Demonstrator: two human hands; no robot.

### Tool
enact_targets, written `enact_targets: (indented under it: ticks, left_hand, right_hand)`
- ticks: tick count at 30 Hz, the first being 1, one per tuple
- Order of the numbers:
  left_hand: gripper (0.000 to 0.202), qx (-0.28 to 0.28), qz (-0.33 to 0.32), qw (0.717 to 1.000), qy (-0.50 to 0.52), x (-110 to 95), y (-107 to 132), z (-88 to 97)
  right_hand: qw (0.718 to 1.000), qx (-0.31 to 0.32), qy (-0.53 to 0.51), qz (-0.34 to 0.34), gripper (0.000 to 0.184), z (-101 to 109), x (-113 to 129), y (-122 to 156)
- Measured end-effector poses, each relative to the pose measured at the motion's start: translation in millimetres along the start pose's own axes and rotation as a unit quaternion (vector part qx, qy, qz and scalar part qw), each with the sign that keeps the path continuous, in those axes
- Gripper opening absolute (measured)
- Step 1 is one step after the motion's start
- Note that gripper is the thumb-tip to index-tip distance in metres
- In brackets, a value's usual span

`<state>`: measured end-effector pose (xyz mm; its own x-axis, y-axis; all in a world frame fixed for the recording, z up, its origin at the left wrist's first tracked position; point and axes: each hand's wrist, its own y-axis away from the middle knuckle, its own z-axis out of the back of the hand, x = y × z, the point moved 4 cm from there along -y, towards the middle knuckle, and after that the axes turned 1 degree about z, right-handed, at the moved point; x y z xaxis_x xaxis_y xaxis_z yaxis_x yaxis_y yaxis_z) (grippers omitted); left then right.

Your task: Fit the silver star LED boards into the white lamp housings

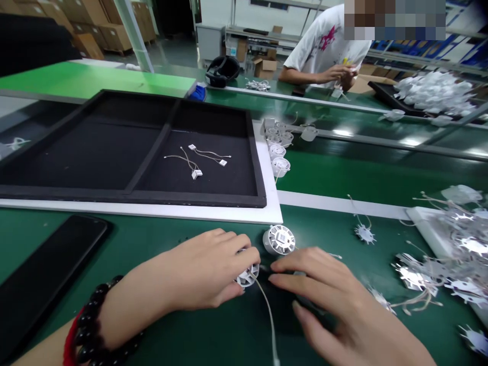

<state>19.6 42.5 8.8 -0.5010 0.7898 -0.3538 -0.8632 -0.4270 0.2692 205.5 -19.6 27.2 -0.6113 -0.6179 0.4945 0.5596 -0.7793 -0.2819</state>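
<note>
I logged the left hand (198,269), a bead bracelet (102,317) at its wrist, with its grip closed around a white slotted round housing (247,278) just above the green desk (49,239), a pale cable (270,320) trailing from it toward me. The right hand (324,300) sat beside it, fingers (290,267) curled low over the desk; I could not tell whether that grip had hold of anything, the area beneath being dark. A second white housing (279,240), labelled on its face, stood just past the left fingertips. To the left lay a black phone (46,284). Ahead, a black foam tray (129,195) on a white board (152,209) held tagged wires (194,162), with more housings (276,147) clustered at its right corner. Silver spiked discs (457,249) lay heaped at right, and a co-worker in a white T-shirt (324,51) sat across the line
</note>
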Motion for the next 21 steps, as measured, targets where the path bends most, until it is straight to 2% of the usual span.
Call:
enact_targets:
  ticks: [2, 4, 7, 11, 13, 16, 21]
  left_hand:
    - [0.026, -0.01, 0.02, 1.0, -0.013, -2, 3, -0.6]
    - [0.029, -0.031, 0.041, 0.998, -0.031, -5, 7, -3.5]
    - [0.028, -0.06, 0.068, 0.994, -0.053, -9, 13, -11.2]
    - [0.031, -0.094, 0.081, 0.99, -0.062, -11, 19, -16.8]
    - [0.033, -0.116, 0.075, 0.988, -0.065, -11, 21, -16.8]
    - [0.037, -0.158, 0.067, 0.983, -0.067, -10, 24, -16.5]
    - [0.042, -0.184, 0.051, 0.979, -0.071, -7, 26, -18.7]
  right_hand:
    - [0.998, -0.054, -0.017, 0.0, 0.027, 10, 1, 0]
    - [0.997, -0.079, -0.016, -0.013, 0.019, 8, 1, -2]
    - [0.997, -0.068, 0.02, -0.017, 0.013, -15, 5, -6]
    - [0.989, -0.054, 0.137, 0.031, 0.027, -46, 17, -13]
    - [0.977, -0.056, 0.198, 0.054, 0.035, -52, 22, -15]
    - [0.969, -0.066, 0.232, 0.057, 0.036, -52, 23, -15]
    - [0.983, -0.06, 0.17, -0.011, 0.035, -57, 13, -15]
